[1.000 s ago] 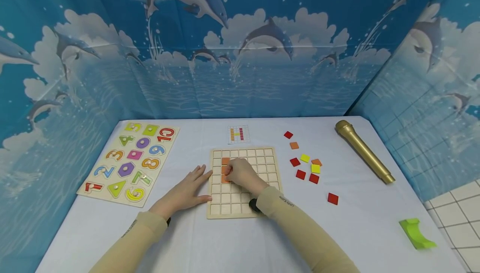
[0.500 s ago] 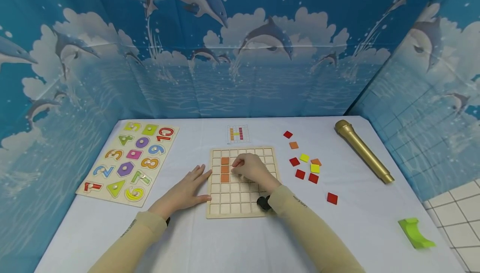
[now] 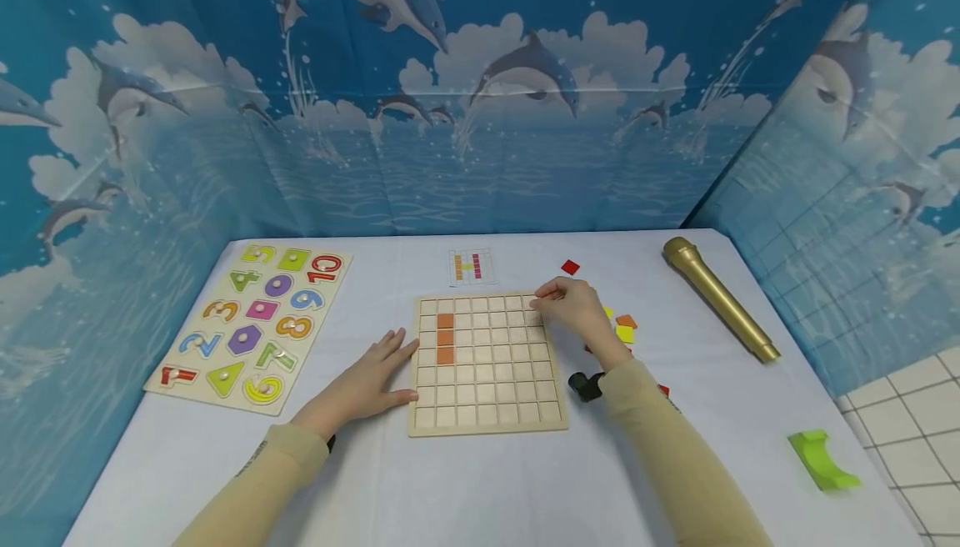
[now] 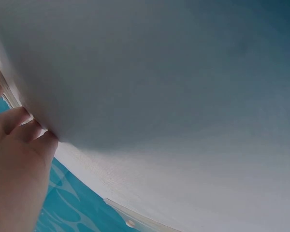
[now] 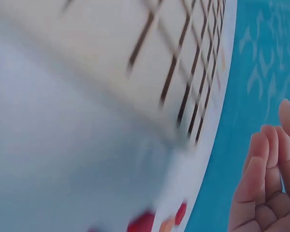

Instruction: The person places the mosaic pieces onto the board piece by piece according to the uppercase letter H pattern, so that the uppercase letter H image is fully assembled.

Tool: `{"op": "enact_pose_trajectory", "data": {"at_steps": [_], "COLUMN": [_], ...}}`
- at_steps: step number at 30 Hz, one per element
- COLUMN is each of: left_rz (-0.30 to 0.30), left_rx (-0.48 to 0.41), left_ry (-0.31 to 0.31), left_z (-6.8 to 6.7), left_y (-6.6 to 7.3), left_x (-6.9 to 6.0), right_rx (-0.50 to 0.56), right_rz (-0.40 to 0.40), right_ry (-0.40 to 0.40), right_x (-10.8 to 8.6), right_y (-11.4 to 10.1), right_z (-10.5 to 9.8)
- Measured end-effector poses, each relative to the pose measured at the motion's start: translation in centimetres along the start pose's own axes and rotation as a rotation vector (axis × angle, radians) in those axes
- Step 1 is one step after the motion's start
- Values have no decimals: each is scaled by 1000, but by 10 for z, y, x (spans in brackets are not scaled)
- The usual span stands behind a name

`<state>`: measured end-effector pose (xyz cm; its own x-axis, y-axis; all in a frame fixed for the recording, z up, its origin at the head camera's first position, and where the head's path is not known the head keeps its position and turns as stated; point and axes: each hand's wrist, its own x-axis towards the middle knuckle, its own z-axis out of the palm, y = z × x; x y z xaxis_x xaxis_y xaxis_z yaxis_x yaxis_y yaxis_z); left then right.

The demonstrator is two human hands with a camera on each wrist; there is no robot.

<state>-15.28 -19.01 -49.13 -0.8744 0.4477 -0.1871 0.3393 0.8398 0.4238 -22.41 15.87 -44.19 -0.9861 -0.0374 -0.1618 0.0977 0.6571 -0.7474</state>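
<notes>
Head: the spread left grip (image 3: 360,386) touches the grid board (image 3: 487,363), orange tiles (image 3: 446,338) to its right; the right grip (image 3: 577,310) partly hides loose tiles (image 3: 625,333). Left of both, a number puzzle (image 3: 269,329) reads 1–10. Left wrist: grip is cut off. Right wrist: grip is relaxed, board blurred.

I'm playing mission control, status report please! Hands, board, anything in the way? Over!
Left hand touching board. Right hand at far right corner, no tile visible in it. Three orange tiles set in. Right hand partly hiding loose tiles.
</notes>
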Motion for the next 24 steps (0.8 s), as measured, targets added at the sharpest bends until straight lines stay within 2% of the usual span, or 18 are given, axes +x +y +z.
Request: {"op": "enact_pose_trajectory", "data": {"at_steps": [6,12,15,20,24], "left_rz": [-9,0,1,7,12], "left_rx": [-25,-24,-21,-14,-13], "left_ry": [-8,-1,0,2,5], "left_z": [-1,-2,-2,-1,-1], "left_y": [1,1,1,0,0], "left_x": [-1,-1,-1,0,0], "right_rx": [1,-21,12,9,-8], "right_rz": [75,167,226,296,316], "right_ry": [36,61,77,107,105], "right_x": [0,1,1,1,11], "right_y": [26,46,54,68,94], "right_z": [-31,-54,-63,-74,-80]}}
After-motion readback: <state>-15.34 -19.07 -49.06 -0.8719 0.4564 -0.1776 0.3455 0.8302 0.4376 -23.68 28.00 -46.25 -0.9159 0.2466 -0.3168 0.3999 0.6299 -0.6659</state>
